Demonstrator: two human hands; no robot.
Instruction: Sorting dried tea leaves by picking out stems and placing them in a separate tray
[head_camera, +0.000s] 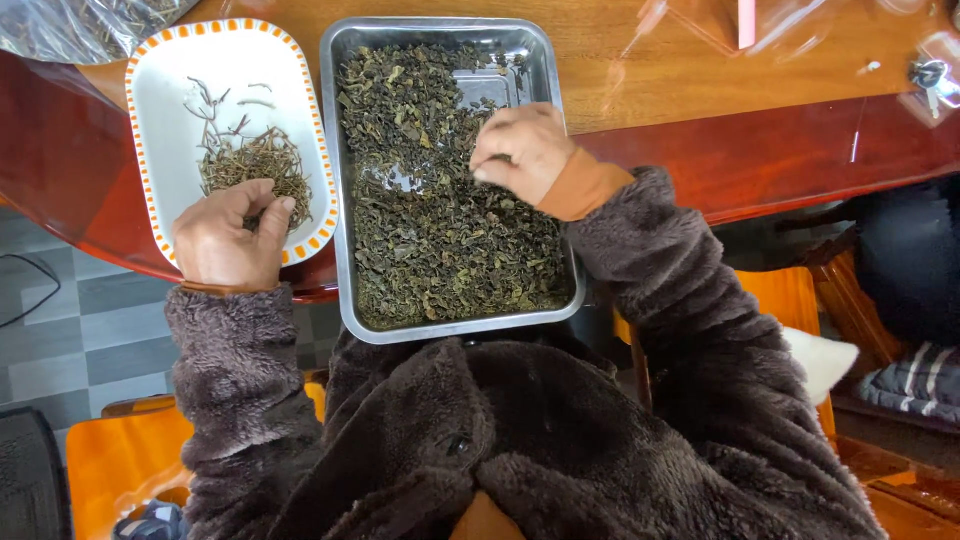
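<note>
A steel tray (344, 190) full of dried green tea leaves (440, 230) rests at the table's near edge, partly over my lap. My right hand (520, 150) hovers over the leaves with its fingertips pinched together; whether a leaf is between them I cannot tell. To the left stands a white oblong dish (170, 100) with an orange-dashed rim, holding a small heap of thin tea stems (255, 165). My left hand (228, 240) sits at the dish's near end, fingers curled down onto the stems.
A clear plastic bag of leaves (80, 25) lies at the far left corner. Clear plastic wrap (800, 30) and keys (930, 75) lie at the far right. The reddish table rim (800, 150) curves around me; orange chairs (120, 460) stand below.
</note>
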